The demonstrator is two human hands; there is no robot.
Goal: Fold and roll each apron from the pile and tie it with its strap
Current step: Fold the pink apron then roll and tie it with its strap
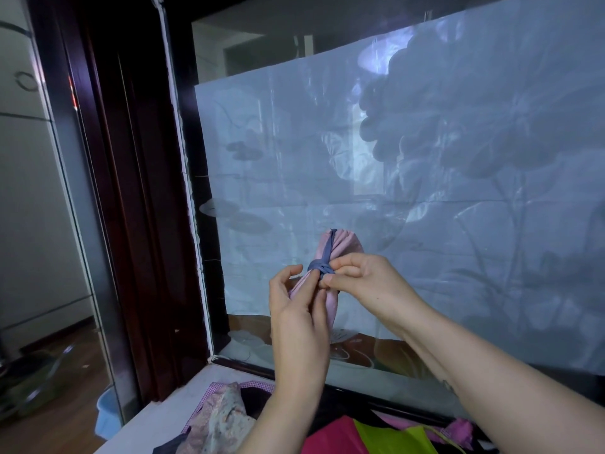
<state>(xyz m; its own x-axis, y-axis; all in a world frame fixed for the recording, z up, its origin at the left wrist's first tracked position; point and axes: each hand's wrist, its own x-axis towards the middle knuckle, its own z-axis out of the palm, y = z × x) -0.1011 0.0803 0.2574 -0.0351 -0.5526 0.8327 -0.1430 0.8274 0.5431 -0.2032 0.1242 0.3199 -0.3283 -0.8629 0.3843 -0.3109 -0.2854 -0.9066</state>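
Note:
I hold a rolled pink apron point(343, 244) up in the air in front of the window. A grey-blue strap point(319, 267) is wound round its middle and runs up along the roll. My left hand point(296, 316) grips the lower part of the roll. My right hand point(357, 281) pinches the strap at the knot with thumb and fingertips. The bottom end of the roll is hidden behind my left hand.
A pile of aprons lies on the white surface below: a floral one point(222, 417), a magenta one point(330, 435) and a lime green one point(399, 439). A dark window frame point(131, 191) stands left. A blue basin point(106, 411) sits on the wooden floor.

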